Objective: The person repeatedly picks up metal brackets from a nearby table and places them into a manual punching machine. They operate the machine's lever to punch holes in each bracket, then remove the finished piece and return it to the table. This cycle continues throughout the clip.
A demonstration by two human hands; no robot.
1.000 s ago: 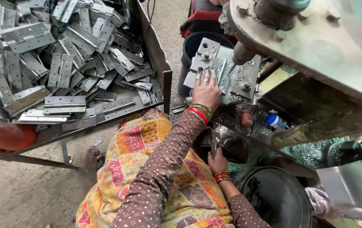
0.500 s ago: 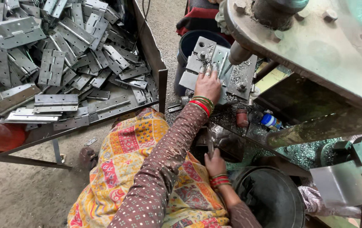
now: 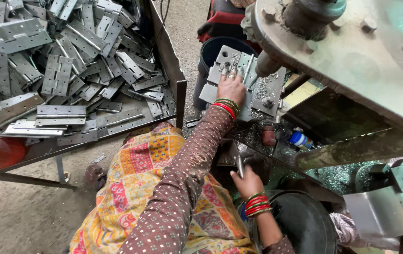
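Observation:
My left hand [image 3: 232, 88], with red and green bangles at the wrist, lies flat on a grey metal hinge plate [image 3: 219, 70] on the machine's work table [image 3: 271, 93]. Its fingers press the plate down near the round grey ram [image 3: 269, 64]. My right hand [image 3: 247, 181], also with bangles, is lower down by the machine's base and grips a thin upright metal lever [image 3: 239, 164]. My brown dotted sleeve runs across my lap, which is covered in yellow patterned cloth.
A big metal tray [image 3: 166, 47] at the left holds several loose grey hinge plates [image 3: 60, 70]. A dark bucket [image 3: 208, 54] stands behind the work table. The press's heavy green body [image 3: 352, 61] fills the upper right. A black round tub [image 3: 300, 226] sits by my right hand.
My left hand has slid the hinge plate slightly further onto the work table, towards the ram. My right hand has stayed low on the lever.

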